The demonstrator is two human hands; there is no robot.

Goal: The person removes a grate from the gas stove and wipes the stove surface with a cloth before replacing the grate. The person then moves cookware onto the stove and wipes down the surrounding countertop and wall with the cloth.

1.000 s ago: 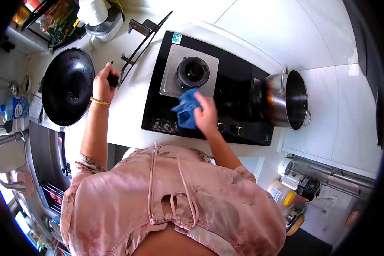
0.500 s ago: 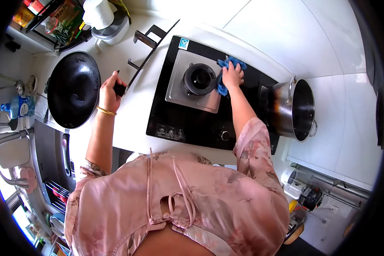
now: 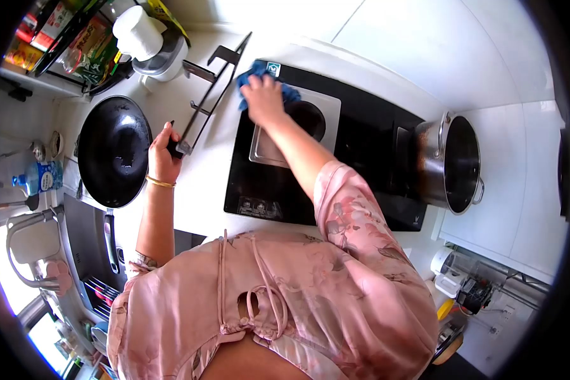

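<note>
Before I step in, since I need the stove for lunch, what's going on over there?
The right hand has a blue cloth at the corner of the hob, seemingly wiping around the burner. The left hand grips the black rack off to the side, above the counter. A pot sits at the hob's far end; the wok is off the hob.

Kitchen, prob. home: black cooktop (image 3: 253, 180) w/ steel pot (image 3: 432, 161) on R end, wok (image 3: 114, 152) on counter (image 3: 199, 212), food pkgs (image 3: 95, 47) on rack nearby.
</note>
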